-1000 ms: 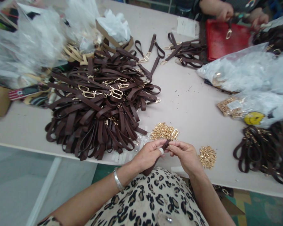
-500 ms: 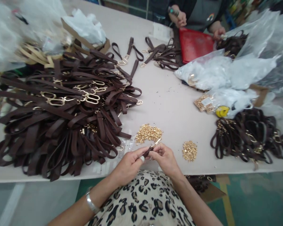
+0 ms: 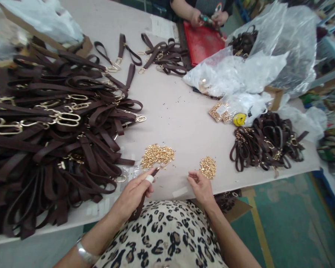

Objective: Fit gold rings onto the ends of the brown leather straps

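My left hand (image 3: 138, 190) is closed on a dark brown strap (image 3: 138, 209), whose metal clasp sticks out past the fingertips beside the larger pile of small gold pieces (image 3: 156, 155). A white wrap covers one of its fingers. My right hand (image 3: 200, 185) is apart from it, beside the smaller gold pile (image 3: 208, 167); its fingers are bent together, and anything between them is too small to make out. A large heap of brown straps (image 3: 72, 141) with gold buckles fills the left side.
Another bundle of straps (image 3: 268, 141) lies at the right, below plastic bags (image 3: 229, 74). More straps (image 3: 167, 56) lie at the back. Across the table a person's hands (image 3: 206, 18) hold a tool over a red sheet (image 3: 202, 42). A cardboard box (image 3: 236, 208) is under the table edge.
My right hand has let go of the strap and moved to the smaller gold pile. My left hand keeps the strap. The view has turned; the other person's hands have come together.
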Tool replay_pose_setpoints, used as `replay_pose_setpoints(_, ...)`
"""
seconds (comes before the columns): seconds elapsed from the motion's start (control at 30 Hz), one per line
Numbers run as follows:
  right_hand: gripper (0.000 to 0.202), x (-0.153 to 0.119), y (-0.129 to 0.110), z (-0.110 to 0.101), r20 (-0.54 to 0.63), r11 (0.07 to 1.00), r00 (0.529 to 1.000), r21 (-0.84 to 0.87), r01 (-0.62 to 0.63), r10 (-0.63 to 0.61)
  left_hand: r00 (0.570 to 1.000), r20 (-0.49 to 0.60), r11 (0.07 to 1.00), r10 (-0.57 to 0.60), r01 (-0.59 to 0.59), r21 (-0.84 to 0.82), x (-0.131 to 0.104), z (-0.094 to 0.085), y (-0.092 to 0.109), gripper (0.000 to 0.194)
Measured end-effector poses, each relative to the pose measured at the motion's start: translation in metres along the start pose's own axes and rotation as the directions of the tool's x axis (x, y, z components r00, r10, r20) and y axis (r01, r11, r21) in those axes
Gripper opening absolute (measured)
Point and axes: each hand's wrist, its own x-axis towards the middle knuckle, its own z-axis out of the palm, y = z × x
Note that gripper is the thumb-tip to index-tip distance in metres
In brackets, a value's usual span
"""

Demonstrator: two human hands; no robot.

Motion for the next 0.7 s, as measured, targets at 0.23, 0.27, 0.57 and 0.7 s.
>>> replay_pose_setpoints(0.23, 0.034, -0.016, 0.074, -0.049, -0.214, 0.983, 0.976, -0.169, -0.070, 0.033, 0.995, -0.047, 0.974, -0.083, 0.071, -0.217, 0.007, 0.005, -0.003, 0.043)
replay_pose_setpoints(0.27, 0.035, -0.014, 0.077, -0.047, -0.208, 0.982, 0.978, -0.178, -0.057, 0.019, 0.997, -0.022, 0.970, -0.081, 0.074, -0.232, 0.007, 0.007, -0.002, 0.044)
replay_pose_setpoints(0.57, 0.020, 0.017, 0.061, -0.011, -0.080, 0.962, 0.984, -0.234, 0.140, -0.162, 0.987, 0.144, 0.989, -0.073, 0.090, -0.117, 0.004, 0.016, 0.009, 0.029)
replay_pose_setpoints(0.7, 0.020, 0.016, 0.060, -0.011, -0.073, 0.954, 0.982, -0.261, 0.148, -0.173, 0.987, 0.146, 0.991, -0.072, 0.087, -0.101, 0.002, 0.017, 0.009, 0.028)
